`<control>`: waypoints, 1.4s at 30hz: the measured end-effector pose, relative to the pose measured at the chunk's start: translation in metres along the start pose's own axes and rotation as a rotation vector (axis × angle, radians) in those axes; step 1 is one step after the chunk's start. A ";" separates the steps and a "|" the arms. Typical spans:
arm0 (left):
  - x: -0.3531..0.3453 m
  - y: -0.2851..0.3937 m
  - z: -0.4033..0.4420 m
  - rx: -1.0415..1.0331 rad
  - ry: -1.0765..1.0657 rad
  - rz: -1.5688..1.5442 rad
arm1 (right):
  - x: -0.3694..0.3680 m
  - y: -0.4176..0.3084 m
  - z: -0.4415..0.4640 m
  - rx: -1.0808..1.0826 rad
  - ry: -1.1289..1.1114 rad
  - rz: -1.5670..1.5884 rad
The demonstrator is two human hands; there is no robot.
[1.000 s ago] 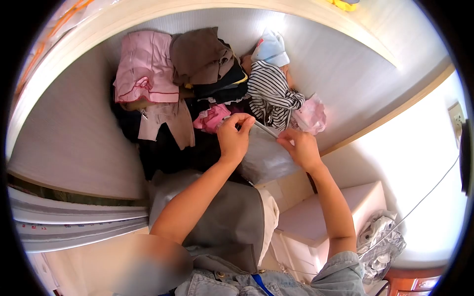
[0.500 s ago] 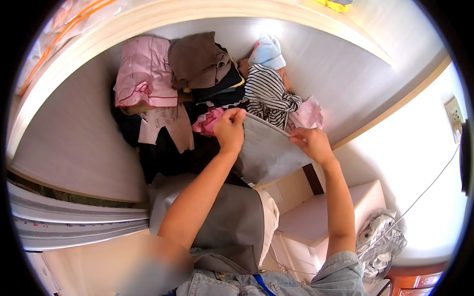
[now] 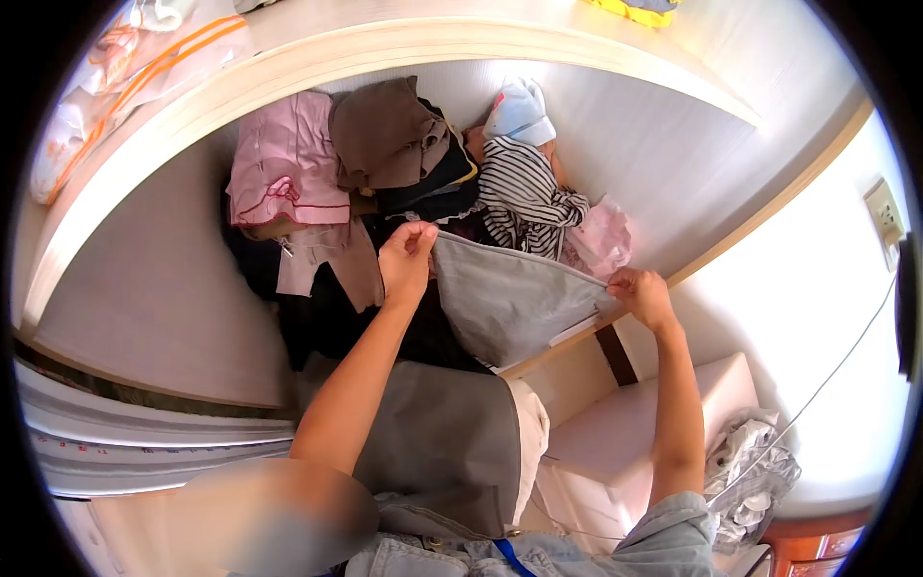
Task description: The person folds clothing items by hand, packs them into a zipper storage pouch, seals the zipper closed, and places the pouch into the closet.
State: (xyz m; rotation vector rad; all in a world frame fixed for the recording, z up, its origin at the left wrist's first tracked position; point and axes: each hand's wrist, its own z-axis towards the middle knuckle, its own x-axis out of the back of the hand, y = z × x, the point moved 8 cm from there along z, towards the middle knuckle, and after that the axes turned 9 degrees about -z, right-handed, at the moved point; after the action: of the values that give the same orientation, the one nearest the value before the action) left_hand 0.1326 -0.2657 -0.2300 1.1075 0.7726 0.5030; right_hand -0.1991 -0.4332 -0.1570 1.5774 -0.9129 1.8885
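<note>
A grey piece of fabric (image 3: 514,293) with a pale straight upper edge is stretched between my two hands; what kind of garment it is does not show. My left hand (image 3: 406,262) pinches its upper left corner, and my right hand (image 3: 642,296) pinches the right end of the same edge. Behind it, in the cupboard compartment, lie a striped garment (image 3: 524,188), a pink garment (image 3: 293,159) with red trim and a folded brown garment (image 3: 389,130). Black clothes lie below my left hand. A larger grey-brown cloth (image 3: 433,438) rests across my front.
A pale shelf board (image 3: 385,50) curves above the clothes, with a clear orange-striped bag (image 3: 135,87) on it. The wooden compartment edge (image 3: 769,207) runs down the right side. A plastic bag of things (image 3: 755,471) is at lower right, near a cable and a wall socket (image 3: 883,216).
My hands have moved apart, the left one leftward and the right one rightward and down. The grey fabric is now pulled wider and flatter between them.
</note>
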 end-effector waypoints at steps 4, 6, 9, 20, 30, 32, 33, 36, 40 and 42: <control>-0.004 0.011 -0.009 0.055 -0.122 -0.064 | -0.008 0.010 0.001 -0.025 -0.077 0.380; -0.003 0.016 -0.010 0.004 -0.167 -0.072 | -0.008 0.024 0.002 -0.045 -0.110 0.435; 0.000 0.018 -0.014 -0.032 -0.213 0.005 | -0.012 0.030 0.001 -0.068 -0.186 0.551; 0.020 0.028 -0.038 -0.040 -0.302 0.190 | -0.010 0.008 -0.006 0.021 -0.359 0.565; 0.034 0.067 -0.068 -0.305 -0.346 0.373 | 0.004 -0.044 -0.012 0.276 -0.282 -0.055; 0.035 0.068 -0.068 -0.298 -0.352 0.372 | 0.006 -0.048 -0.011 0.283 -0.256 -0.103; 0.035 0.068 -0.068 -0.290 -0.358 0.371 | 0.010 -0.051 -0.011 0.290 -0.218 -0.127; 0.041 0.064 -0.067 -0.280 -0.329 0.356 | 0.020 -0.063 -0.012 0.318 -0.139 -0.174; 0.050 0.061 -0.069 -0.320 -0.268 0.348 | 0.033 -0.079 -0.014 0.397 0.053 -0.270; 0.051 0.068 -0.075 -0.426 -0.240 0.483 | 0.033 -0.081 -0.015 0.449 0.126 -0.268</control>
State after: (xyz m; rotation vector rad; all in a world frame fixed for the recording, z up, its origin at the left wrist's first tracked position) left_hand 0.1088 -0.1584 -0.2000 0.9252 0.1635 0.8772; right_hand -0.1540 -0.3709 -0.1123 1.7006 -0.2118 2.0559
